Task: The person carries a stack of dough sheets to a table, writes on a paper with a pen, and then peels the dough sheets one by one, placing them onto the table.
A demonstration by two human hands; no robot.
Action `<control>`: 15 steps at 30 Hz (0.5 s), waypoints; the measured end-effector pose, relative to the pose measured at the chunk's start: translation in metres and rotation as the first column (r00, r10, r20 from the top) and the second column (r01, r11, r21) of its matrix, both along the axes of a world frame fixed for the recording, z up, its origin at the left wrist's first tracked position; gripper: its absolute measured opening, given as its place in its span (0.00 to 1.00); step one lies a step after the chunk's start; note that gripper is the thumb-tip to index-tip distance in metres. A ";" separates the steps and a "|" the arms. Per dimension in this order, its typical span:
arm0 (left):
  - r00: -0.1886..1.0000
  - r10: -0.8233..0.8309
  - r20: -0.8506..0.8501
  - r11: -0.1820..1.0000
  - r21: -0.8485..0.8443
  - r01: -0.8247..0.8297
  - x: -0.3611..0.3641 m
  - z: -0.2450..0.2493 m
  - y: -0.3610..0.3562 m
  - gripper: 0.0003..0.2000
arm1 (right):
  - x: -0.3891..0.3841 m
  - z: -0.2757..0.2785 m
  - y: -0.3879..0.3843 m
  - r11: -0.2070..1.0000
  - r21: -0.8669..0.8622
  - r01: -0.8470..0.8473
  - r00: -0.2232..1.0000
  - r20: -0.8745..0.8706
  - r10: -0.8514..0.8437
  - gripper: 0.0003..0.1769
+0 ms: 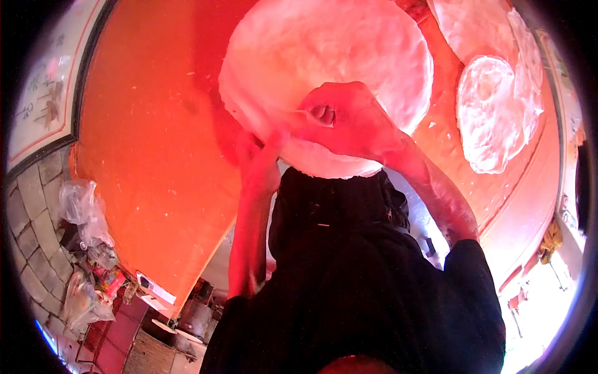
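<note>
A large, thin round sheet of dough [324,50] lies on the orange-red tabletop, its near edge hanging down in front of my body. My right hand [352,121] is over the lower part of this sheet, its fingers curled in and closed on the dough; the fingertips are partly hidden. At the sheet's lower left edge, my left hand [261,159] pinches the rim between thumb and fingers. Strong red light makes the exact grip hard to see.
More flat dough sheets [492,112] lie overlapping at the right of the orange table [149,156]. Clear plastic bags [87,212] sit at the lower left beside a tiled surface [40,230]. Below the table's left corner stands a metal pot [195,316].
</note>
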State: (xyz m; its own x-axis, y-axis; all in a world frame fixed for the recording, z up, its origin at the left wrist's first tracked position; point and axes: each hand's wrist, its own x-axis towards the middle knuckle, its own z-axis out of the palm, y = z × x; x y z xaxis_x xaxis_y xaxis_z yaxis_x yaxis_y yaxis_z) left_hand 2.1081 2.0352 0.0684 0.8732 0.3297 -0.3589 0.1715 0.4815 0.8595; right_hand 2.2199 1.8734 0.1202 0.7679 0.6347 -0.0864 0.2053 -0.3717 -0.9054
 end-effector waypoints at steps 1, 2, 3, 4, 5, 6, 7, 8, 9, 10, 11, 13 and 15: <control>1.000 0.004 -0.001 1.000 -0.002 -0.004 -0.001 0.001 0.000 0.12 | -0.001 0.012 0.001 0.999 0.032 0.028 0.999 -0.042 -0.027 0.09; 1.000 0.008 0.000 1.000 -0.002 -0.008 -0.002 0.001 0.000 0.12 | -0.001 0.017 0.001 0.999 0.033 0.027 0.999 -0.046 -0.026 0.09; 1.000 0.014 -0.002 1.000 -0.003 -0.014 -0.002 0.002 -0.001 0.12 | 0.000 0.022 0.002 0.999 0.034 0.026 0.998 -0.049 -0.024 0.09; 1.000 0.023 -0.004 1.000 -0.003 -0.023 -0.003 0.002 -0.001 0.13 | 0.002 0.022 0.000 1.000 0.006 -0.006 1.000 -0.017 0.006 0.10; 1.000 0.028 -0.006 1.000 -0.005 -0.028 -0.002 0.002 -0.003 0.13 | 0.002 0.017 0.000 0.999 0.032 -0.006 0.999 -0.041 0.007 0.09; 0.999 0.034 -0.007 0.999 -0.005 -0.034 -0.002 0.002 -0.003 0.13 | 0.002 0.013 -0.001 0.998 0.058 -0.005 0.998 -0.064 0.008 0.09; 0.999 0.039 -0.009 0.999 -0.003 -0.039 -0.001 0.002 -0.003 0.13 | 0.003 0.008 -0.002 0.997 0.083 -0.003 0.996 -0.088 0.010 0.09; 0.999 0.047 -0.007 0.999 -0.002 -0.047 -0.002 0.002 -0.004 0.13 | 0.002 0.008 0.003 0.999 0.040 0.023 0.990 -0.143 -0.018 0.08; 0.999 0.050 -0.011 0.999 0.001 -0.050 -0.001 0.002 -0.004 0.13 | 0.001 0.006 0.005 0.999 -0.005 0.048 0.979 -0.198 -0.048 0.08; 0.998 0.056 -0.013 0.998 0.002 -0.056 -0.001 0.002 -0.004 0.13 | 0.000 0.000 0.006 0.999 -0.002 0.036 0.995 -0.098 -0.036 0.08; 0.998 0.062 -0.012 0.998 0.003 -0.062 -0.001 0.002 -0.004 0.14 | -0.001 -0.005 0.008 1.000 0.001 0.024 1.000 0.002 -0.024 0.09; 0.998 0.069 -0.014 0.998 0.006 -0.069 -0.002 0.001 -0.005 0.14 | -0.003 -0.004 0.005 1.000 -0.008 0.017 0.996 0.086 -0.016 0.09; 0.997 0.073 -0.019 0.997 0.008 -0.073 -0.001 0.000 -0.006 0.14 | -0.002 0.014 0.008 1.000 -0.020 0.007 0.996 0.089 -0.005 0.10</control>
